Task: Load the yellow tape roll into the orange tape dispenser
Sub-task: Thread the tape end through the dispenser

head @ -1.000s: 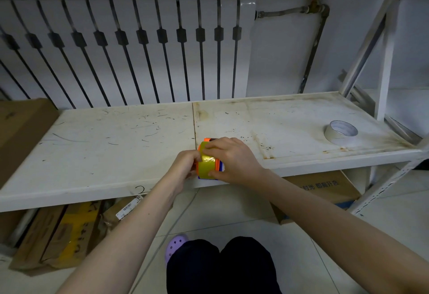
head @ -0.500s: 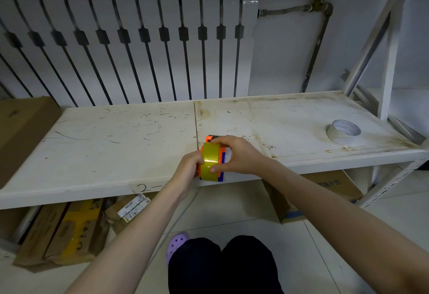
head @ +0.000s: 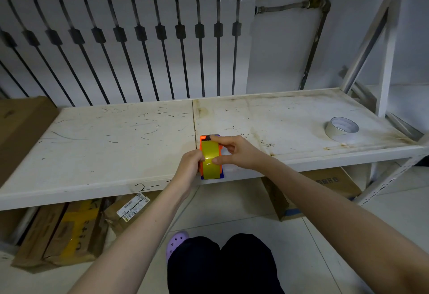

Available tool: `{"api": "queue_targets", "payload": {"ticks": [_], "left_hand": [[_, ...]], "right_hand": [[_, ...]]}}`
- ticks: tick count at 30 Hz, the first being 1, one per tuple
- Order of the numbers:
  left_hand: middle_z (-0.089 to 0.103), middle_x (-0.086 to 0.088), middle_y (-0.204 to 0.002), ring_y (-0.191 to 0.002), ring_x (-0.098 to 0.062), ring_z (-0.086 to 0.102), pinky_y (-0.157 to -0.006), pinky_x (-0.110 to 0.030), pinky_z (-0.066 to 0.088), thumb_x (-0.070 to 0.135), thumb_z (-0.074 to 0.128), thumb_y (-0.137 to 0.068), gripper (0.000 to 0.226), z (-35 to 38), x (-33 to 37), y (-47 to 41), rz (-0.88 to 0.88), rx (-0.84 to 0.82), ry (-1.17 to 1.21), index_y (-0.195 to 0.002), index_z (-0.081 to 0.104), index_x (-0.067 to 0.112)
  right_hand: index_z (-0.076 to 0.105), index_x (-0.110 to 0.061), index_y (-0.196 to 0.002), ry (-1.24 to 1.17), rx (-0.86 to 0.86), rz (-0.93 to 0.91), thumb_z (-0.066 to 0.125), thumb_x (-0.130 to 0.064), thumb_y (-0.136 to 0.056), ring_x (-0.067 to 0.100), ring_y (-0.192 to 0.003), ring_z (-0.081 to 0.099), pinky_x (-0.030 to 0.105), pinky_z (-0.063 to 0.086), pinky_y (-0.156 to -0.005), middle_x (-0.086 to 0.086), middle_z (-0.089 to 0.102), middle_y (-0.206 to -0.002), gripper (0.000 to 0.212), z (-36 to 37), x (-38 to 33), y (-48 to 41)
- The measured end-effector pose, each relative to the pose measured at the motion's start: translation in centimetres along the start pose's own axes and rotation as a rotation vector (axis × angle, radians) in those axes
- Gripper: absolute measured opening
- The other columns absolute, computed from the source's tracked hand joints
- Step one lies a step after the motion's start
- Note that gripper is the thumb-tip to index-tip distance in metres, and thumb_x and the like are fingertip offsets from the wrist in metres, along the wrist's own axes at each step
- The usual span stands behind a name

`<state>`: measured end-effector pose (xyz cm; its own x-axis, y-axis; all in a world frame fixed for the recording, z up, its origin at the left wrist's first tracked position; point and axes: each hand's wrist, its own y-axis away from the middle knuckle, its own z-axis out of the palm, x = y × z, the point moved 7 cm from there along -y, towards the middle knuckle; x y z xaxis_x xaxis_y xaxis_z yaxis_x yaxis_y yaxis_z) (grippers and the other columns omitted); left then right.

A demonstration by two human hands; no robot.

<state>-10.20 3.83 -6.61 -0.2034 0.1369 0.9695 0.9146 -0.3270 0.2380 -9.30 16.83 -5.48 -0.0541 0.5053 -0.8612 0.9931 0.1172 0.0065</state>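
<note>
The yellow tape roll (head: 210,159) sits upright inside the orange tape dispenser (head: 203,138), which rests at the front edge of the white shelf (head: 116,145). A blue part of the dispenser shows below the roll. My left hand (head: 189,168) grips the dispenser's left side. My right hand (head: 234,152) pinches the roll from the right, thumb on its face and index finger at the dispenser's dark top end. The dispenser's right side is hidden by my fingers.
A white tape roll (head: 341,128) lies at the shelf's right end beside a slanted metal frame post (head: 385,45). A radiator (head: 130,45) stands behind. Cardboard boxes (head: 69,231) lie under the shelf, another box (head: 18,126) at the left.
My right hand has slid off the top of the roll to its right side, uncovering the yellow face. The dispenser has stayed at the shelf's front edge.
</note>
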Motion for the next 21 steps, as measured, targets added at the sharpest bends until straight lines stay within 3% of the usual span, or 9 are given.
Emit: {"api": "queue_targets", "payload": {"ticks": [3, 6, 9, 11, 15, 21], "left_hand": [[0.053, -0.015, -0.077, -0.067, -0.02, 0.055, -0.055, -0.021, 0.044, 0.006, 0.042, -0.076, 0.018, 0.2, -0.2, 0.2, 0.051, -0.024, 0.013, -0.087, 0.057, 0.008], [0.062, -0.008, -0.082, -0.071, -0.013, 0.061, -0.054, -0.012, 0.051, -0.009, 0.038, -0.082, 0.034, 0.0, -0.6, 0.3, 0.095, -0.014, 0.017, -0.099, 0.063, 0.007], [0.063, -0.014, -0.091, -0.079, -0.022, 0.06, -0.063, -0.019, 0.052, 0.003, 0.045, -0.077, 0.034, 0.5, -0.3, -0.1, 0.094, -0.032, 0.048, -0.105, 0.064, 0.003], [0.062, -0.018, -0.096, -0.084, -0.027, 0.06, -0.071, -0.028, 0.05, 0.016, 0.049, -0.073, 0.04, 0.7, 0.0, -0.3, 0.057, -0.023, 0.099, -0.106, 0.063, 0.001], [0.064, -0.016, -0.097, -0.088, -0.028, 0.061, -0.078, -0.032, 0.049, 0.016, 0.048, -0.093, 0.021, 1.1, -0.4, -1.0, 0.031, -0.003, 0.105, -0.102, 0.062, 0.004], [0.064, -0.014, -0.102, -0.092, -0.026, 0.059, -0.078, -0.03, 0.047, 0.019, 0.048, -0.094, 0.02, 1.2, -0.9, -1.5, -0.031, 0.05, 0.052, -0.102, 0.062, 0.008]], "right_hand": [[0.039, -0.015, -0.139, 0.032, 0.005, -0.018, 0.069, -0.02, -0.082, 0.02, -0.134, 0.037, 0.034, 0.038, -0.106, 0.008, 0.039, -0.147, 0.065, -0.1, 0.0, -0.1], [0.058, -0.019, -0.124, 0.147, 0.247, -0.079, 0.076, -0.03, -0.074, 0.015, -0.124, 0.047, 0.033, 0.043, -0.099, 0.004, 0.052, -0.137, 0.054, -1.4, -0.5, 0.3], [0.07, -0.014, -0.095, 0.326, 0.453, -0.231, 0.078, -0.03, -0.072, 0.013, -0.09, 0.059, 0.028, 0.05, -0.075, 0.003, 0.066, -0.1, 0.029, -2.0, -1.6, 1.6], [0.071, -0.01, -0.086, 0.431, 0.493, -0.326, 0.074, -0.025, -0.077, 0.017, -0.077, 0.06, 0.033, 0.052, -0.066, 0.006, 0.066, -0.086, 0.018, -1.4, -2.0, 2.3], [0.07, -0.005, -0.079, 0.561, 0.618, -0.414, 0.062, -0.021, -0.082, 0.024, -0.064, 0.061, 0.035, 0.053, -0.05, 0.01, 0.064, -0.079, 0.018, -0.6, -2.0, 3.4], [0.066, -0.001, -0.076, 0.586, 0.637, -0.392, 0.055, -0.016, -0.086, 0.03, -0.06, 0.059, 0.039, 0.052, -0.044, 0.014, 0.063, -0.079, 0.021, 0.0, -1.5, 4.1]]}}
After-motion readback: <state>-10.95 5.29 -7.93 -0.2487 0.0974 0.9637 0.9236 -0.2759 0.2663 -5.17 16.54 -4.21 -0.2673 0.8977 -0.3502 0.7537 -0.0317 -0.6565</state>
